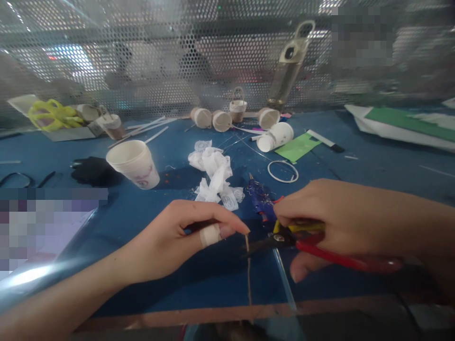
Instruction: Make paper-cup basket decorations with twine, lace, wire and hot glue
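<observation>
Twine (248, 270) in fingertip pinch of left hand (174, 237), at cutters (280, 239) in closed right hand (330, 213)

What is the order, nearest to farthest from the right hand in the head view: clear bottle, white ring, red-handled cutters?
1. red-handled cutters, gripped in the right hand itself.
2. white ring, lying just beyond the hand.
3. clear bottle, far back, leaning.

both forearms are bare, no sleeve in sight. the left hand (177, 237) wears a strip of white tape (210, 235) wound around one finger, just behind the tip. the right hand (320, 213) has a short, unpainted thumbnail.
</observation>
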`<state>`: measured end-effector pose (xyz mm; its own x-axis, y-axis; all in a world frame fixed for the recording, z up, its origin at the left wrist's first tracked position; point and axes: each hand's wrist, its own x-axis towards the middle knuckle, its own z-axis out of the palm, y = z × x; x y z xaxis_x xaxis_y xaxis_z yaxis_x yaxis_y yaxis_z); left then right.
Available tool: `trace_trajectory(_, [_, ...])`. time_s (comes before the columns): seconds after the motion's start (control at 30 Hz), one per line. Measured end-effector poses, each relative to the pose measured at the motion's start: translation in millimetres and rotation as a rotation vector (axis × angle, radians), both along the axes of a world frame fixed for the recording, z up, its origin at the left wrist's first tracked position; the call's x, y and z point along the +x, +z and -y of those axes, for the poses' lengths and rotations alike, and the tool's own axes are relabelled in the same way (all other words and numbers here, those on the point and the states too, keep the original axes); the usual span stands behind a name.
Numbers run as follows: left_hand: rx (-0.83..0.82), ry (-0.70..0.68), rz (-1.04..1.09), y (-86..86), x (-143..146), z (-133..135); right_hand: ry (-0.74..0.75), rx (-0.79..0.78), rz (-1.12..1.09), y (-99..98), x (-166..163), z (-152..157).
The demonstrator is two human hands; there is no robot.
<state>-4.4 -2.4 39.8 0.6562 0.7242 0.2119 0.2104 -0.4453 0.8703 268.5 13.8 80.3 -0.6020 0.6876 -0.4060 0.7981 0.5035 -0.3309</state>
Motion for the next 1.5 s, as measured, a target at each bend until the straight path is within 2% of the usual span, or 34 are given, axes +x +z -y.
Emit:
trace_trajectory(0.67, [0.052,-0.042,-0.012,-0.1,0,1,-0.001,0.038,0.010,-5.8,5,-2])
trace_trajectory(1.2, [0.088,-0.053,-0.024,0.1,0,-1,0.107,0.075,-0.118,-10.6,3,-1])
trace_trajectory(1.3, [0.081,-0.036,-0.034,0.5,0,-1,0.074,0.056,-0.095,-9.1,1,0])
trace_trajectory(1.5, [0.094,-0.086,-0.007,-0.8,-2,1,0.051,-0.004,-0.052,-6.7,-3,4])
